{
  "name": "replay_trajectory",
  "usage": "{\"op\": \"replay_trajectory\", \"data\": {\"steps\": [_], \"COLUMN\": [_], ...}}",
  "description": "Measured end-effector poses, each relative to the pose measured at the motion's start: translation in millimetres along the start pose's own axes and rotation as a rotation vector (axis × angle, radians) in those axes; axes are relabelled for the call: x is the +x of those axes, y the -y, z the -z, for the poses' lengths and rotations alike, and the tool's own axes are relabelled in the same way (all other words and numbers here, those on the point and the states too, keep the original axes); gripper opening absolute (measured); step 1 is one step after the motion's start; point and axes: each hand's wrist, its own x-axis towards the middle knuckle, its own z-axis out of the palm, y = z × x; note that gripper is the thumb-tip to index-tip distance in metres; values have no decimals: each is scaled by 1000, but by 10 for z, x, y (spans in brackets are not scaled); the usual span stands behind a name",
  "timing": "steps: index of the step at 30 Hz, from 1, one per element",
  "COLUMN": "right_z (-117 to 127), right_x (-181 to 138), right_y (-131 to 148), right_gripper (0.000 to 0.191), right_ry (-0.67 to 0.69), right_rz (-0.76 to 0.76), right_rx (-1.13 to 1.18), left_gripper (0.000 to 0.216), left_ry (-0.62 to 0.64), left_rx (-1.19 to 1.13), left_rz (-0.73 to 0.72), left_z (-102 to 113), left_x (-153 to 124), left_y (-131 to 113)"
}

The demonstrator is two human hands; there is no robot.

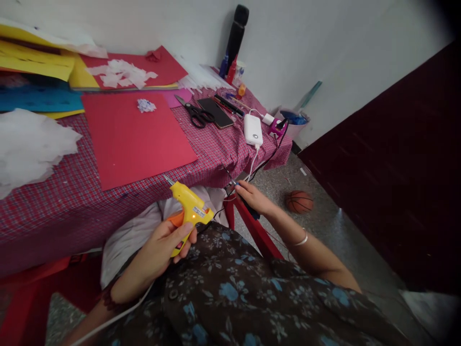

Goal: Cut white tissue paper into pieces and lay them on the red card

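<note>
My left hand (173, 238) is wrapped round the grip of a yellow glue gun (192, 204) with an orange trigger. Its metal nozzle points up and left, close to the table's front edge, and a small light glows on its side. My right hand (254, 197) is closed round a blue-handled tool (252, 210) with a thin metal tip, held low beside the table edge; its exact kind is unclear. On the table, nearest the glue gun, lies a red paper sheet (137, 144) with a small whitish crumpled paper flower (146, 105) on it.
Black scissors (198, 115), a phone (216, 113) and a white power bank (253, 129) lie on the checked cloth. Cables run from a purple power adapter (277, 127) over the edge. White paper pieces (32, 144) lie left. A basketball (298, 202) rests on the floor.
</note>
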Motion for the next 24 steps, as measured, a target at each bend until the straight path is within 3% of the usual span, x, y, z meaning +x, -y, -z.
{"op": "replay_trajectory", "data": {"steps": [5, 8, 14, 19, 24], "right_z": [-27, -73, -150, -156, -187], "right_x": [32, 220, 442, 421, 379], "right_y": [57, 35, 0, 25, 18], "right_gripper": [43, 44, 45, 36, 39], "right_ry": [106, 117, 164, 116, 96], "right_rz": [-140, -212, -257, -256, -275], "right_rx": [586, 733, 766, 692, 700], "left_gripper": [33, 32, 31, 30, 30], "left_ry": [2, -8, -23, -15, -4], "left_rx": [0, -2, -11, -20, -18], "left_rz": [4, 11, 8, -1, -12], "left_z": [-6, -8, 4, 0, -5], "left_x": [18, 15, 21, 38, 30], "left_y": [-4, -9, -6, 16, 23]}}
